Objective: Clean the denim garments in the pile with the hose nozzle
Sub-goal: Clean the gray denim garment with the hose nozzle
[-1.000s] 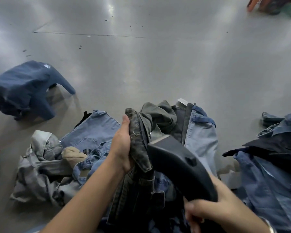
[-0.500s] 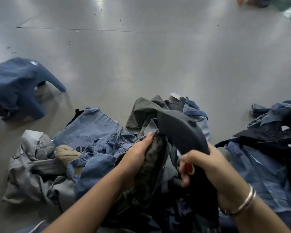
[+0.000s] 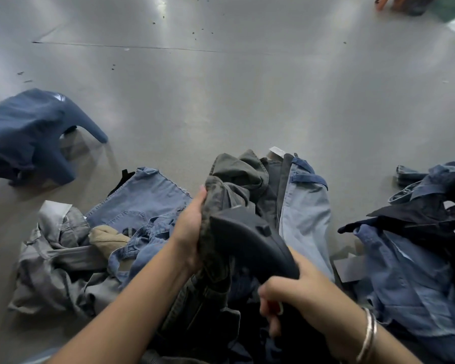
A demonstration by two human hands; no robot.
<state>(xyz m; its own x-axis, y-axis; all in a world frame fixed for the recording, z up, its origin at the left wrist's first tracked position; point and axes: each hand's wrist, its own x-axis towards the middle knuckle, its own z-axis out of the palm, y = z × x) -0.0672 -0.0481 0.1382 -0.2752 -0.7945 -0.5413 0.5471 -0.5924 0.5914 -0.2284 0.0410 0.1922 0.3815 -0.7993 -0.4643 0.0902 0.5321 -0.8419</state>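
Observation:
A pile of denim garments (image 3: 142,200) lies on the grey floor in front of me. My left hand (image 3: 188,232) grips a dark grey-green denim garment (image 3: 216,248) by a bunched edge and holds it up over the pile. My right hand (image 3: 297,292) grips the handle of the black hose nozzle (image 3: 250,237), whose wide head lies against the held garment, just right of my left hand. A silver bangle sits on my right wrist. The hose itself is hidden.
A dark blue garment (image 3: 29,135) lies apart on the floor at the left. A second heap of blue and black denim (image 3: 418,245) lies at the right. Pale blue jeans (image 3: 305,214) lie behind the nozzle. Someone's feet (image 3: 399,2) show at the top right.
My left hand has lifted the dark garment higher again. The nozzle head has swung down and to the left against it, and my right hand has dropped lower on the handle.

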